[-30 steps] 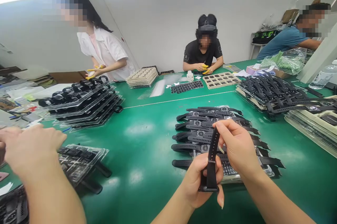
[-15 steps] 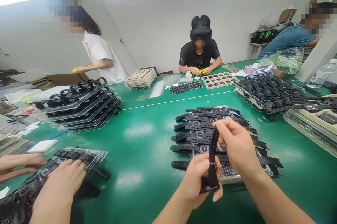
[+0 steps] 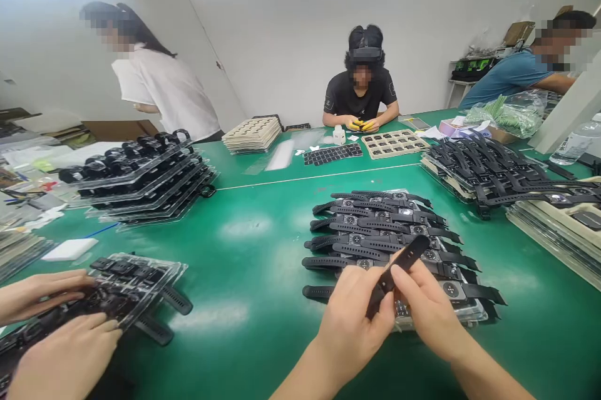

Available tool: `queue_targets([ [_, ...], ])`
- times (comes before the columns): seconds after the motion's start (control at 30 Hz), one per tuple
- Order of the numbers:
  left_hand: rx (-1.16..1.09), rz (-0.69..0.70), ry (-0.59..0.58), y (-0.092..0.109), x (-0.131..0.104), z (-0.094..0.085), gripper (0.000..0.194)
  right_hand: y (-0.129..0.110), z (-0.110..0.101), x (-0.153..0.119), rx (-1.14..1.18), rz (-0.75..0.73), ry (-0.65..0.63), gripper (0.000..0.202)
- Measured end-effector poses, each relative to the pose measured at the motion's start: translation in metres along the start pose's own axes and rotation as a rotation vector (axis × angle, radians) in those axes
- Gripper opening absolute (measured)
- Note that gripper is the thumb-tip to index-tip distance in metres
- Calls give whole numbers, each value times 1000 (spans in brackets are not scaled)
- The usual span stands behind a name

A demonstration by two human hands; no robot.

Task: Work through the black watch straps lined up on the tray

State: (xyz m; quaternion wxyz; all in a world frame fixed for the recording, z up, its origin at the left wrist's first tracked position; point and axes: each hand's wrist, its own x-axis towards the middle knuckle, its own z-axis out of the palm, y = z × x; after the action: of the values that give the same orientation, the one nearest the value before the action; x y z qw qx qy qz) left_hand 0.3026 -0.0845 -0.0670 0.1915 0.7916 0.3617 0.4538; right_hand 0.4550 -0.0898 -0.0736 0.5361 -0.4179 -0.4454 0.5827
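Observation:
A black smartwatch, seen mostly as its strap (image 3: 414, 251), is pinched between my two hands, its perforated end pointing up and to the right. My left hand (image 3: 352, 312) closes round the lower part and covers the watch case. My right hand (image 3: 428, 306) grips the strap between thumb and fingers. Just beyond my hands, rows of black watches (image 3: 350, 220) lie on a clear tray (image 3: 474, 309), straps spread to both sides and several case backs facing up.
At lower left, a co-worker's hands (image 3: 66, 350) rest on another watch tray. Stacked trays of looped watches (image 3: 136, 178) stand behind. More watches (image 3: 483, 165) are piled at right near a water bottle (image 3: 575, 140). Across the green table (image 3: 253, 275), another person handles something yellow.
My right hand has come down beside my left, and the strap has swung from upright to a tilt toward the right. The co-worker's hands have shifted left; the person in white has turned away.

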Motion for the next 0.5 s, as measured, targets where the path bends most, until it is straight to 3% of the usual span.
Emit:
queue_targets([
  [0.07,-60,36,85,-1,-3,2,46,7,4,0,124,3,46,36],
  [0.13,-108,75,121,-2,-4,2,49,10,8,0,187,12,84,35],
  [0.33,-115,140,65,-4,-1,1,39,11,15,-3,199,-14,163,35],
  [0.43,-114,114,36,-4,1,-2,33,10,5,-4,73,-98,93,31],
  [0.5,-142,52,-11,-3,2,-5,26,8,-8,-2,-80,-204,-44,29],
])
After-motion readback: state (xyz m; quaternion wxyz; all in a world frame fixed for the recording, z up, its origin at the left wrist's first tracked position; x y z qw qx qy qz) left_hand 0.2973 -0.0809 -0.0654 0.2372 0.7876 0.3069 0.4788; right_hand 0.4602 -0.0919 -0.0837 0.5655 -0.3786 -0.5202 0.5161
